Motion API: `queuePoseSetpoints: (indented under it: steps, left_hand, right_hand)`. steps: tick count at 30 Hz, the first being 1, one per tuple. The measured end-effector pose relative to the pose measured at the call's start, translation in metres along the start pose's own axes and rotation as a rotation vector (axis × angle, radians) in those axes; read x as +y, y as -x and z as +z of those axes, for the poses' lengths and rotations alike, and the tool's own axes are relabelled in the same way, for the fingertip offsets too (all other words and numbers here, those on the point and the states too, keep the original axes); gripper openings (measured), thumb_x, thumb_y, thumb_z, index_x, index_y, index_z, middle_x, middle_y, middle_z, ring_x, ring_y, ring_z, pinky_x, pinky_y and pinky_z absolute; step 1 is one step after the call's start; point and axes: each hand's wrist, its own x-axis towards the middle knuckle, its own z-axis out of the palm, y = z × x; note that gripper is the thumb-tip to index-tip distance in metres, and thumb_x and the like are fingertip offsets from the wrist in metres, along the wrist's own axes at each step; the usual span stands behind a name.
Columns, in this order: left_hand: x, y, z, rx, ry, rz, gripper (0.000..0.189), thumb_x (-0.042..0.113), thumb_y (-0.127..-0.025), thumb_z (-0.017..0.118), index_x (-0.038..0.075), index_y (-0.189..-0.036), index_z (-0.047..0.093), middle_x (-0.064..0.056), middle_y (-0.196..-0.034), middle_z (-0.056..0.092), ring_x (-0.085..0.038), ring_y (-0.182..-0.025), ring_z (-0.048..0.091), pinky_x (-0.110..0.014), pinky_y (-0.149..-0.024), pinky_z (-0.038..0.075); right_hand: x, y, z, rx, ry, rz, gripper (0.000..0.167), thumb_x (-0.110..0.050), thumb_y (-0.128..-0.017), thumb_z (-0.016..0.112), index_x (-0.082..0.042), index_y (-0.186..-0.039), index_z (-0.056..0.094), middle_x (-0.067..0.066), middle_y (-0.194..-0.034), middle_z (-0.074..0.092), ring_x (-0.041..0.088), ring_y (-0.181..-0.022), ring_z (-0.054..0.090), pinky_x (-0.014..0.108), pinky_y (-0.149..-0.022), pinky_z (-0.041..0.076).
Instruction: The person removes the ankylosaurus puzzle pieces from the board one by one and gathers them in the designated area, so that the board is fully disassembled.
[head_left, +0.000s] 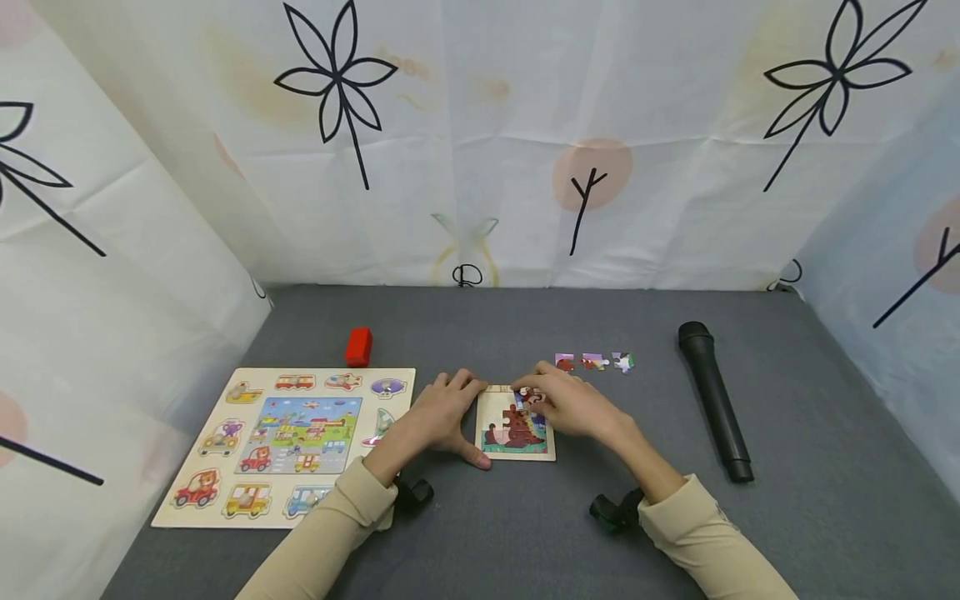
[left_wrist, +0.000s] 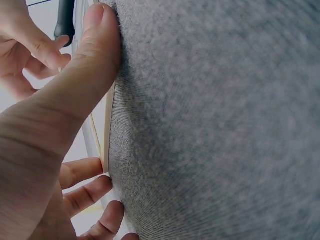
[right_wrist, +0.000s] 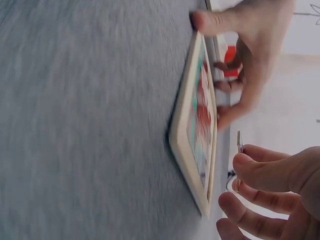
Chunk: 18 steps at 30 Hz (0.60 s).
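A small wooden jigsaw board (head_left: 517,456) lies flat on the dark grey table, part of its picture filled with a brown animal. My left hand (head_left: 442,412) holds it at the left side, thumb by the near corner and index fingertip by the far one. In the left wrist view those fingertips (left_wrist: 92,167) meet the board's pale edge. My right hand (head_left: 577,406) is over the board's far right part. Its thumb and fingers pinch a thin jigsaw piece (right_wrist: 239,142), seen edge-on above the board in the right wrist view; its printed face is mostly hidden.
Three loose jigsaw pieces (head_left: 594,362) lie in a row beyond my right hand. A large wooden vehicle puzzle (head_left: 225,446) is at the left, with a red block (head_left: 359,347) behind it. On the right lies a black microphone (head_left: 716,400). Patterned white cloth (head_left: 495,100) walls surround the table.
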Motion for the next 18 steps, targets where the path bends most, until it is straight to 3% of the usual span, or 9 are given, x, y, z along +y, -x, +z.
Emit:
queuePoseSetpoints:
  steps: [8, 13, 18]
  left_hand:
    - [0.000, 0.001, 0.000, -0.009, 0.017, -0.006, 0.114, 0.064, -0.060, 0.092, 0.013, -0.151, 0.047, -0.011, -0.147, 0.047, -0.035, -0.122, 0.049, -0.053, -0.102, 0.046]
    - [-0.001, 0.000, 0.000, -0.005, 0.018, -0.009, 0.114, 0.064, -0.059, 0.092, 0.014, -0.151, 0.047, -0.011, -0.147, 0.047, -0.035, -0.123, 0.049, -0.054, -0.103, 0.046]
    - [-0.001, 0.000, 0.000, -0.002, 0.016, -0.009, 0.115, 0.065, -0.059, 0.092, 0.014, -0.151, 0.047, -0.011, -0.147, 0.047, -0.035, -0.123, 0.049, -0.054, -0.103, 0.046]
  right_hand:
    - [0.017, 0.008, -0.011, 0.042, 0.029, 0.032, 0.029, -0.004, -0.097, 0.066, -0.007, -0.126, 0.071, 0.013, -0.111, 0.063, 0.019, -0.087, 0.057, 0.030, -0.072, 0.044]
    - [0.025, 0.014, -0.015, 0.053, 0.035, 0.030, 0.030, 0.000, -0.096, 0.066, -0.004, -0.126, 0.070, 0.013, -0.108, 0.062, 0.015, -0.079, 0.051, 0.028, -0.070, 0.043]
    - [0.031, 0.015, -0.017, 0.056, 0.051, 0.032, 0.031, 0.001, -0.096, 0.065, -0.002, -0.127, 0.068, 0.015, -0.115, 0.063, 0.015, -0.084, 0.055, 0.030, -0.072, 0.045]
